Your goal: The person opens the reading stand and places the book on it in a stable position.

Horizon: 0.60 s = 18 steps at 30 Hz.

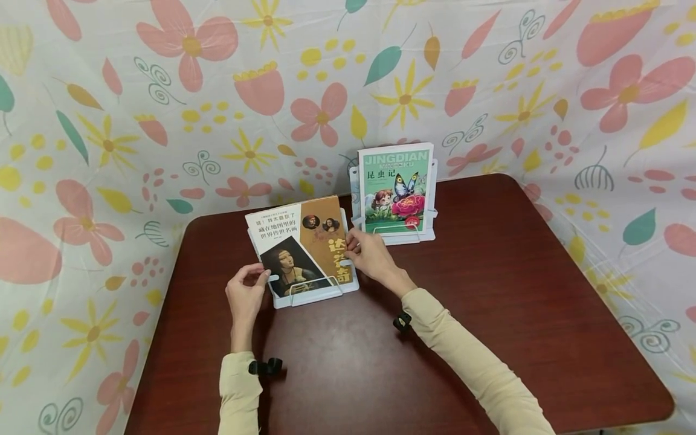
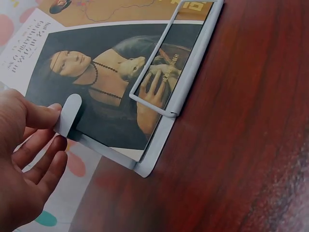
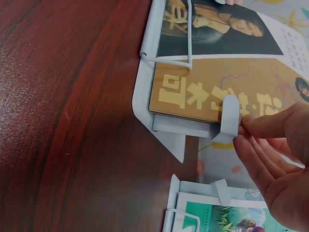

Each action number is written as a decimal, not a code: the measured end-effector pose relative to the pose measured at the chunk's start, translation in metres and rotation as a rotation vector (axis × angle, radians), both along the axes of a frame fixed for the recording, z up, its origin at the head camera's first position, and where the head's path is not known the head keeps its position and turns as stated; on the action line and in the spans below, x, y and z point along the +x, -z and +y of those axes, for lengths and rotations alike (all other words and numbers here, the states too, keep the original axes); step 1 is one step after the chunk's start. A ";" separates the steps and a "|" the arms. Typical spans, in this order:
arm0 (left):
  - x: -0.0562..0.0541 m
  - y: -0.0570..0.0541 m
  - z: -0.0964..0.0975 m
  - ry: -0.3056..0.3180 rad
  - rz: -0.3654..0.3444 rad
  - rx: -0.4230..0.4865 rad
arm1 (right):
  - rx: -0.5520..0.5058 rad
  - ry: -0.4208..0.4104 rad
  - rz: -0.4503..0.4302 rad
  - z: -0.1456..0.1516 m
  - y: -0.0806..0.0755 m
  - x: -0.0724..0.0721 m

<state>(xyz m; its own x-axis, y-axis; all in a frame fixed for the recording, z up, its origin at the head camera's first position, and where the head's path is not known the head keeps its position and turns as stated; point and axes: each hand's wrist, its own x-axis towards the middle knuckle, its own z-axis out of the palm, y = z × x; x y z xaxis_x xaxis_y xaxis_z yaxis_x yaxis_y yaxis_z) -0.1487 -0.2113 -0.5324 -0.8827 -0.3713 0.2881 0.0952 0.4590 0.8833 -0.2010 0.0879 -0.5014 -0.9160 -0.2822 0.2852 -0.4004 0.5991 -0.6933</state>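
Note:
A book with a portrait painting on its white, black and tan cover (image 1: pixel 304 254) leans on a white metal book stand (image 1: pixel 283 300). A wire loop (image 2: pixel 151 105) crosses the cover's lower edge. At the stand's left side, my left hand (image 1: pixel 243 296) pinches the small white page clip (image 2: pixel 71 113) between thumb and forefinger, the other fingers loosely bent below. My right hand (image 1: pixel 375 257) pinches the matching clip (image 3: pixel 230 116) on the right side. Both clips lie over the cover's edges.
Behind and to the right, a second white stand (image 1: pixel 429 232) holds a green book (image 1: pixel 394 187) with a butterfly and a flower. Both stands are on a dark red-brown table (image 1: pixel 435 362). A flower-patterned cloth (image 1: pixel 321 72) hangs close behind the table. Each wrist wears a black band (image 1: pixel 265 367).

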 end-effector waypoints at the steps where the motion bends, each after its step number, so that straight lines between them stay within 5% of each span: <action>1: 0.001 0.001 0.000 0.003 0.006 0.006 | -0.012 -0.004 -0.003 0.000 0.000 0.001; 5: 0.008 0.006 -0.001 -0.005 -0.030 0.036 | -0.063 -0.002 0.008 0.004 0.007 0.009; 10: 0.023 0.012 -0.005 0.070 -0.262 0.068 | -0.104 0.046 -0.024 0.011 0.027 0.029; 14: 0.031 0.011 -0.006 0.159 -0.390 -0.002 | -0.065 0.038 -0.167 0.011 0.037 0.045; 18: 0.039 0.005 -0.002 0.158 -0.442 -0.153 | -0.021 0.008 -0.236 0.007 0.039 0.054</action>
<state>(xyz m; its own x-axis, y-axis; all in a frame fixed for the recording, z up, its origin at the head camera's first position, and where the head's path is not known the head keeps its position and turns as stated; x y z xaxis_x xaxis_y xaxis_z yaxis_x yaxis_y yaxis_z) -0.1099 -0.2134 -0.5371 -0.9749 -0.2056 -0.0855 -0.1942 0.5970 0.7784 -0.1466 0.0954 -0.5402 -0.9602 -0.2706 0.0690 -0.2212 0.5858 -0.7797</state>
